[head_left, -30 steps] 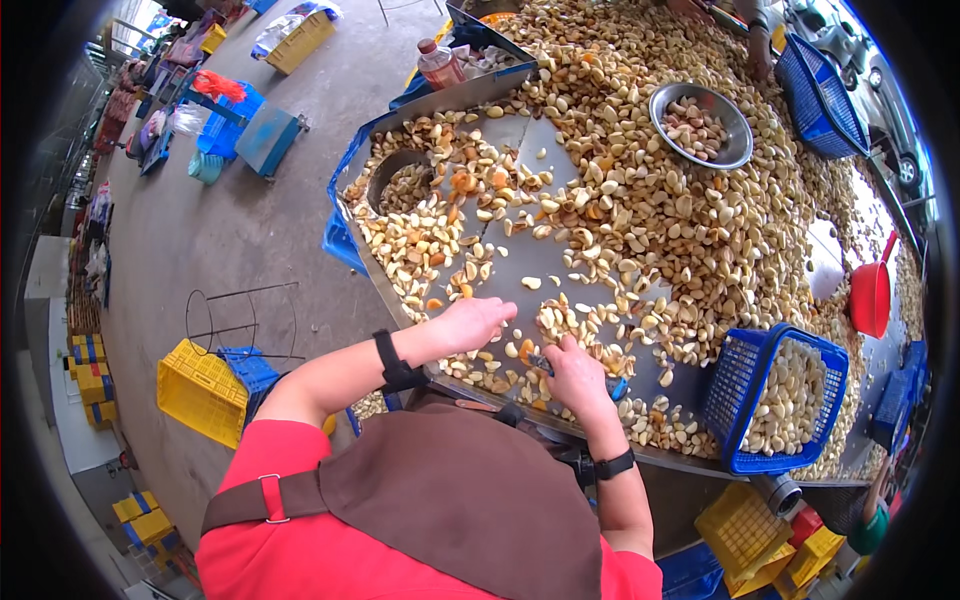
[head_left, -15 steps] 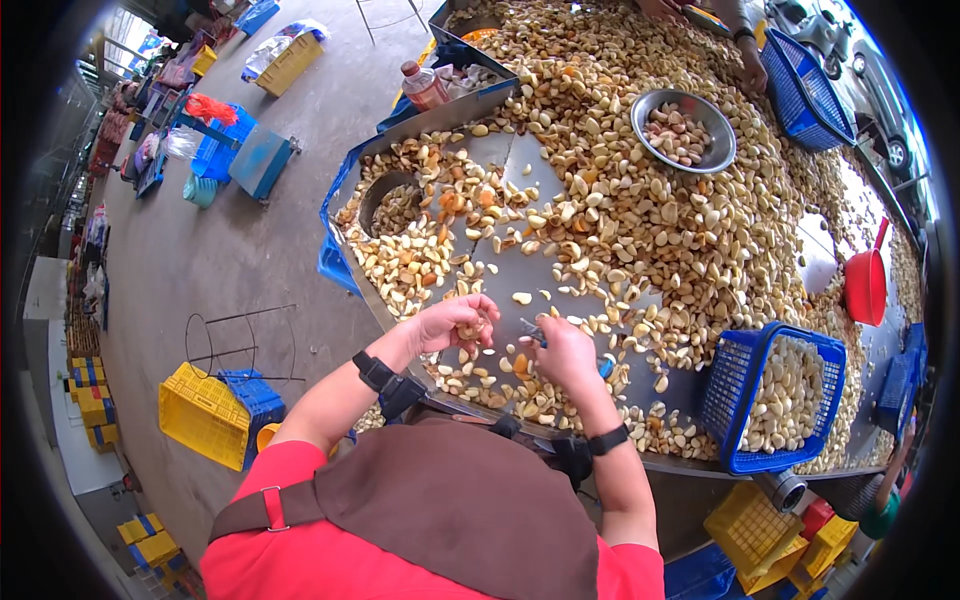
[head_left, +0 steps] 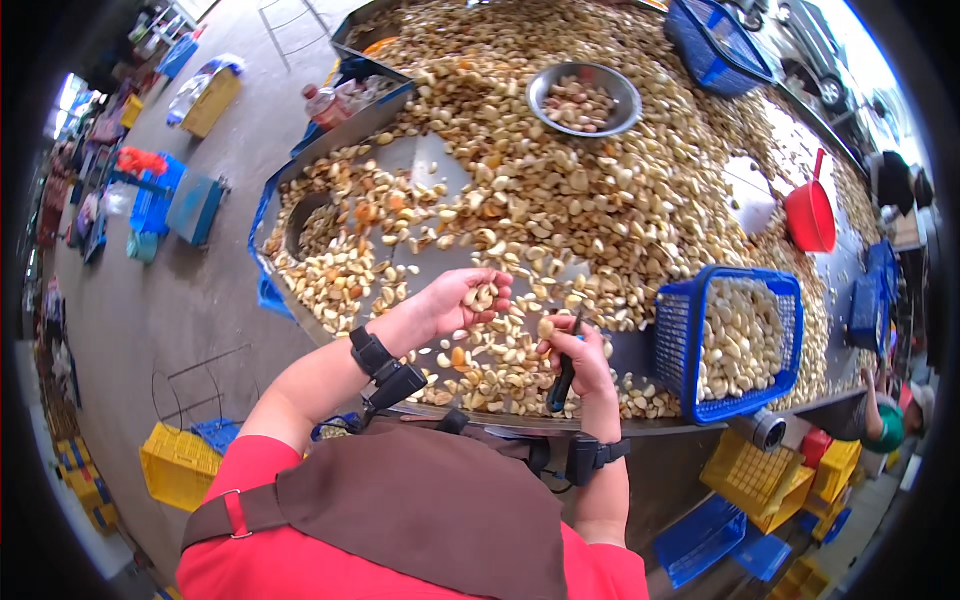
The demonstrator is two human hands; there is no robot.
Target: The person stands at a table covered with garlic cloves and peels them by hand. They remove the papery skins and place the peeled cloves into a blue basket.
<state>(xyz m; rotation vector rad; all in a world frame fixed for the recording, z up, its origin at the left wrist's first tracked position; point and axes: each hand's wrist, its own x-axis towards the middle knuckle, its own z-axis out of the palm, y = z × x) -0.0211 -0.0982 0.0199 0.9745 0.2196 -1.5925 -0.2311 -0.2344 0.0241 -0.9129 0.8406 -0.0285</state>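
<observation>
Left hand (head_left: 455, 298), mid-frame, curled around smooth cream oval pieces (head_left: 482, 297); right hand (head_left: 591, 360) grips black-and-blue tool (head_left: 562, 386) plus one tan piece (head_left: 546, 328). Blue basket (head_left: 676, 335), right: whitish pieces (head_left: 742, 335). Metal bowl (head_left: 628, 103), upper centre: pinkish-tan ones (head_left: 580, 103).

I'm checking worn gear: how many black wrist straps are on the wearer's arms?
2: the left strap, on the left hand's wrist, and the right strap, on the right hand's wrist. Both wrists are visible, with no further strap showing.

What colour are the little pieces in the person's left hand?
The pieces in the left hand look pale cream, best seen in the head view.
</observation>
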